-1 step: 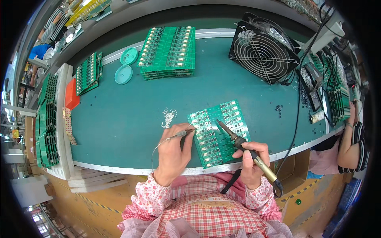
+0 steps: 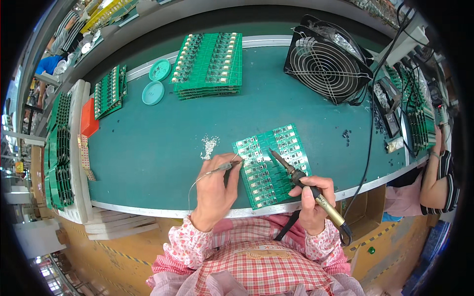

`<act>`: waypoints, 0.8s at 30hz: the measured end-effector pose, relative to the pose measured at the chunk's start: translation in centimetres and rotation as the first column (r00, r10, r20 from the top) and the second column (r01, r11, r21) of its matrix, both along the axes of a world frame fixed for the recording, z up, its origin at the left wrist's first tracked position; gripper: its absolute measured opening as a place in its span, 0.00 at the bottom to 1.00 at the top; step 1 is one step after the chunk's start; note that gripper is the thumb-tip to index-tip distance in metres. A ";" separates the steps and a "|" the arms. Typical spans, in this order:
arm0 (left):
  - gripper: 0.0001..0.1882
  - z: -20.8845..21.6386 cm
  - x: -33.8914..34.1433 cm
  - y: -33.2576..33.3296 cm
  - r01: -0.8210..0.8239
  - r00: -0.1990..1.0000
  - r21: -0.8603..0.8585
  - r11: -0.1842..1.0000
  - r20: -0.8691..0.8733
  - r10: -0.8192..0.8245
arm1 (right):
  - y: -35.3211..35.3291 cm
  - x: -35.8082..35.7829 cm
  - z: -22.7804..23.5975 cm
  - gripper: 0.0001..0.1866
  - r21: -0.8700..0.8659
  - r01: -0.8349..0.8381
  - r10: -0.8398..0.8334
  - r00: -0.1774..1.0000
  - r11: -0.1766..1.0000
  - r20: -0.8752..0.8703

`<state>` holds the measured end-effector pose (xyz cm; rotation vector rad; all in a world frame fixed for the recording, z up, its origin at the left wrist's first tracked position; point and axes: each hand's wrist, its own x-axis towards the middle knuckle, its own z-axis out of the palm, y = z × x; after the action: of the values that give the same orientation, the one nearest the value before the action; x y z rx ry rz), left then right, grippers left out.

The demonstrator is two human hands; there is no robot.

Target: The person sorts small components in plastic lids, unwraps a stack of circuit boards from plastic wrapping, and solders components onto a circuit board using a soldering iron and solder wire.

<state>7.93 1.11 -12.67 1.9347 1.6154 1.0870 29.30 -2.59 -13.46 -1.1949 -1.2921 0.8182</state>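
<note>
My left hand [image 2: 213,190] pinches a thin length of solder wire [image 2: 194,185], which curves back toward the wrist. Near the fingertips the wire seems to run through a short sleeve. Those fingertips are at the left edge of a green circuit board [image 2: 269,170] carrying rows of small white and black parts. In my right hand [image 2: 316,197] is a soldering iron [image 2: 327,206] with a brass-coloured handle. Its dark tip points up and left over the board's middle; whether it touches the board I cannot tell. Beside the board lies a small heap of tiny white parts [image 2: 210,146].
Farther back stand stacked circuit boards [image 2: 207,64], two turquoise round dishes [image 2: 153,92] and a black fan [image 2: 328,64]. A red box [image 2: 89,117] is at the left. A dark cable [image 2: 369,143] crosses the right side. Another person's arm [image 2: 434,180] shows at far right.
</note>
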 end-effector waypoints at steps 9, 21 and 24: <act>0.09 0.2 0.1 0.2 0.024 0.999 0.034 0.999 -0.046 -0.022 | 0.1 0.0 0.0 0.08 0.031 -0.010 0.010 1.000 0.999 0.013; 0.10 0.0 0.1 0.2 0.020 0.999 0.049 0.999 -0.037 -0.018 | 1.0 -0.8 0.8 0.09 0.101 -0.112 0.119 0.991 0.989 -0.064; 0.11 -0.2 0.1 0.2 0.018 0.999 0.060 0.998 -0.034 -0.016 | 1.2 -1.0 0.8 0.09 0.102 -0.133 0.139 0.989 0.986 -0.052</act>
<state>7.99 1.31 -12.91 2.0114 1.5975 1.1147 28.28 -1.39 -12.67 -1.0062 -1.3609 0.8722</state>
